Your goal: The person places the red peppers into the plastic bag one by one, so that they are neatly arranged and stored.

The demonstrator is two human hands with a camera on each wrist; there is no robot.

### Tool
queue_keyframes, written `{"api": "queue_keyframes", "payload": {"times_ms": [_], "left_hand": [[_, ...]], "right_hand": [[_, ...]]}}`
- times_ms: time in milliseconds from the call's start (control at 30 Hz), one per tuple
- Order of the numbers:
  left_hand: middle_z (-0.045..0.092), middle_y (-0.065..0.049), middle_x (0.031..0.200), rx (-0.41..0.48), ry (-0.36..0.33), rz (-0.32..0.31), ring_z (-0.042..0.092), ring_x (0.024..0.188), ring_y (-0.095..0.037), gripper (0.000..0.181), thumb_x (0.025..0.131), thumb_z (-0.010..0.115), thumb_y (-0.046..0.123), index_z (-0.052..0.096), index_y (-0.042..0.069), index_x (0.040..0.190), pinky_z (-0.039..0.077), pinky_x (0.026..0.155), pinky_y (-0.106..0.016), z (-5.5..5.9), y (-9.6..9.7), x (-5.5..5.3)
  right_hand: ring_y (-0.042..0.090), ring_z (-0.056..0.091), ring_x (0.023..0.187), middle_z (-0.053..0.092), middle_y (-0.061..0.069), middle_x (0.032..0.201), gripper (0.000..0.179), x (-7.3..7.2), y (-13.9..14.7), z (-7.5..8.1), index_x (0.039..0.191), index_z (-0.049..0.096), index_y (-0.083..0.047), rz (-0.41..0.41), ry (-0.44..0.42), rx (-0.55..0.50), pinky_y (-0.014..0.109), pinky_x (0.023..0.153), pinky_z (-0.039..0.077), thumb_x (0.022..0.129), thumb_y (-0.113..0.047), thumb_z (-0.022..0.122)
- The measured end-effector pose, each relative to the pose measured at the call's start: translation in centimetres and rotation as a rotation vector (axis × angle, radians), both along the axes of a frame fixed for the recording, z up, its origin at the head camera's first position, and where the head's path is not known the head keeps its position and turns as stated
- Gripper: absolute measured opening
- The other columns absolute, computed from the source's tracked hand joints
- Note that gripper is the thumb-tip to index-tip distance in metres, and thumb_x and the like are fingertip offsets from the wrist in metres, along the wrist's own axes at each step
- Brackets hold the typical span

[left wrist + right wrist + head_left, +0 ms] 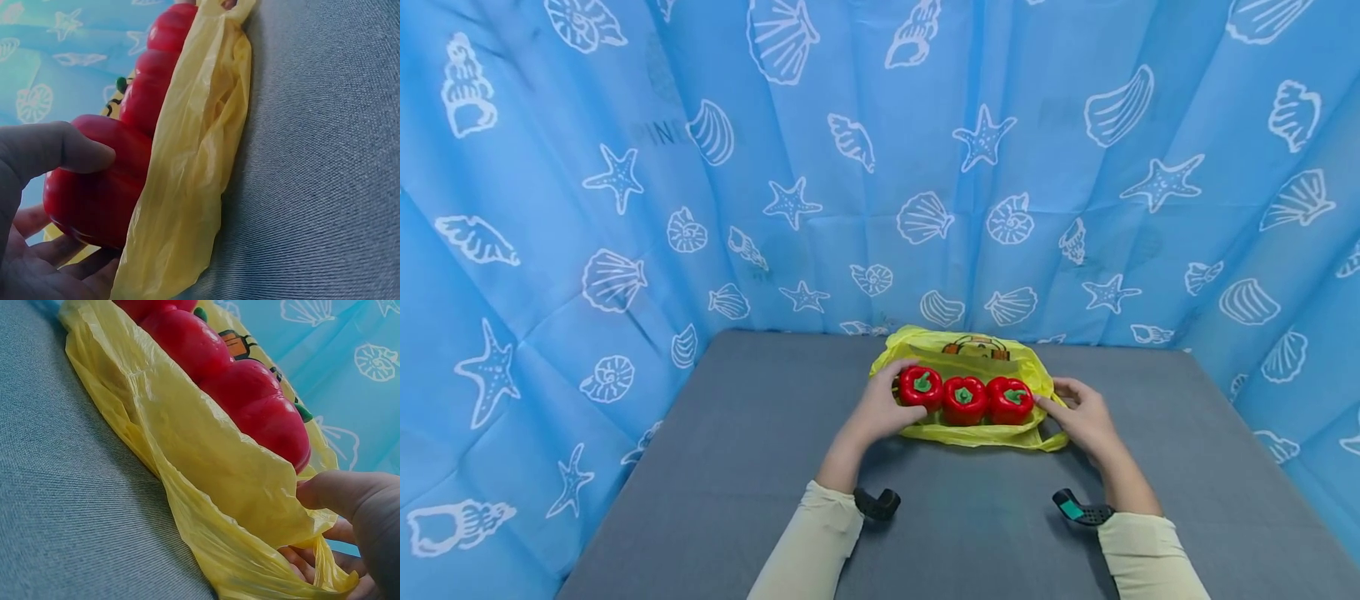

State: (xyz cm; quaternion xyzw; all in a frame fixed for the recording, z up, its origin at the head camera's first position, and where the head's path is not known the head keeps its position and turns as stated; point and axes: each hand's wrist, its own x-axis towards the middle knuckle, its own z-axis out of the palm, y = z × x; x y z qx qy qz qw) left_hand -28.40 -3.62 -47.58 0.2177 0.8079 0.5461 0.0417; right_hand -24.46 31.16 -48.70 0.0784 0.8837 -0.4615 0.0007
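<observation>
Three red bell peppers with green stems stand in a row in the mouth of a yellow plastic bag (pixel 985 436). My left hand (pixel 872 407) grips the left pepper (pixel 917 402), thumb on its near side and fingers curled round beneath and behind it. Beside it are the middle pepper (pixel 965 414) and the right pepper (pixel 1009 410). At the bag's right end, my right hand (pixel 1086 421) holds the bag's edge, thumb inside near the right pepper and fingers behind the plastic. One handle loop droops by those fingers in the right wrist view.
The grey tabletop (pixel 760 433) stretches around the bag. Behind and at both sides hangs a blue curtain (pixel 865 192) with white seashells and starfish. A black strap (pixel 877 504) is on the left wrist, and another strap (pixel 1082 508) on the right.
</observation>
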Motion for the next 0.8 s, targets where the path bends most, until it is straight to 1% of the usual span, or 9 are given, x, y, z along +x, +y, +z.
{"api": "queue_keyframes", "payload": {"times_ms": [100, 200, 333, 500, 567, 633, 733, 800], "left_hand": [[0.06, -0.01, 0.145, -0.013, -0.004, -0.002, 0.062, 0.129, -0.03, 0.074, 0.088, 0.079, 0.011, 0.048, 0.008, 0.155, 0.061, 0.099, -0.045, -0.2, 0.0, 0.0], [0.059, -0.009, 0.145, -0.032, -0.011, -0.001, 0.061, 0.129, -0.028, 0.074, 0.089, 0.079, 0.012, 0.048, 0.007, 0.155, 0.061, 0.1, -0.045, -0.4, 0.1, 0.0], [0.06, -0.009, 0.145, -0.052, -0.01, -0.001, 0.061, 0.129, -0.027, 0.074, 0.088, 0.079, 0.013, 0.048, 0.007, 0.155, 0.061, 0.099, -0.045, -0.5, 0.1, 0.0], [0.06, -0.009, 0.144, -0.084, -0.006, -0.005, 0.061, 0.127, -0.027, 0.074, 0.088, 0.078, 0.013, 0.048, 0.007, 0.155, 0.06, 0.1, -0.046, -0.8, 0.0, -0.1], [0.06, -0.01, 0.144, -0.095, -0.003, -0.002, 0.061, 0.127, -0.027, 0.074, 0.088, 0.079, 0.013, 0.048, 0.007, 0.155, 0.06, 0.1, -0.046, -0.9, 0.0, -0.2], [0.06, -0.01, 0.144, -0.107, 0.0, 0.002, 0.061, 0.128, -0.028, 0.074, 0.088, 0.079, 0.013, 0.048, 0.007, 0.155, 0.06, 0.1, -0.047, -1.1, 0.0, -0.3], [0.059, -0.01, 0.146, -0.115, -0.002, 0.005, 0.059, 0.13, -0.028, 0.074, 0.088, 0.08, 0.015, 0.048, 0.008, 0.155, 0.06, 0.101, -0.048, -1.2, 0.0, -0.3], [0.059, -0.011, 0.146, -0.116, -0.007, 0.004, 0.059, 0.131, -0.029, 0.075, 0.088, 0.08, 0.015, 0.048, 0.008, 0.155, 0.059, 0.102, -0.048, -1.2, 0.0, -0.3]], "right_hand": [[0.051, 0.052, 0.141, 0.052, 0.033, 0.15, 0.074, 0.0, 0.0, -0.1, 0.155, 0.044, 0.006, 0.004, 0.01, 0.004, 0.048, 0.104, 0.058, 0.105, -0.044, 0.065], [0.051, 0.053, 0.14, 0.053, 0.033, 0.15, 0.073, 0.0, 0.1, -0.2, 0.155, 0.045, 0.005, 0.008, 0.017, 0.007, 0.042, 0.099, 0.06, 0.105, -0.044, 0.066], [0.051, 0.053, 0.141, 0.053, 0.033, 0.15, 0.074, -0.1, 0.2, -0.3, 0.155, 0.045, 0.005, 0.008, 0.024, 0.003, 0.038, 0.097, 0.06, 0.104, -0.046, 0.066], [0.051, 0.053, 0.141, 0.053, 0.032, 0.149, 0.075, -0.1, 0.2, -0.2, 0.155, 0.045, 0.005, 0.012, 0.023, -0.007, 0.024, 0.086, 0.059, 0.104, -0.046, 0.066], [0.05, 0.053, 0.14, 0.053, 0.032, 0.149, 0.074, -0.1, 0.2, -0.2, 0.155, 0.045, 0.005, 0.013, 0.023, -0.01, 0.021, 0.084, 0.057, 0.104, -0.046, 0.066], [0.05, 0.053, 0.141, 0.052, 0.032, 0.149, 0.074, 0.0, 0.2, -0.1, 0.155, 0.045, 0.005, 0.015, 0.023, -0.013, 0.025, 0.088, 0.059, 0.105, -0.045, 0.066], [0.05, 0.053, 0.141, 0.052, 0.033, 0.15, 0.075, 0.0, 0.2, -0.1, 0.155, 0.044, 0.006, 0.016, 0.022, -0.008, 0.038, 0.099, 0.06, 0.105, -0.046, 0.066], [0.05, 0.053, 0.141, 0.052, 0.033, 0.15, 0.076, 0.0, 0.2, -0.1, 0.155, 0.044, 0.006, 0.017, 0.02, -0.009, 0.047, 0.105, 0.058, 0.105, -0.046, 0.065]]}}
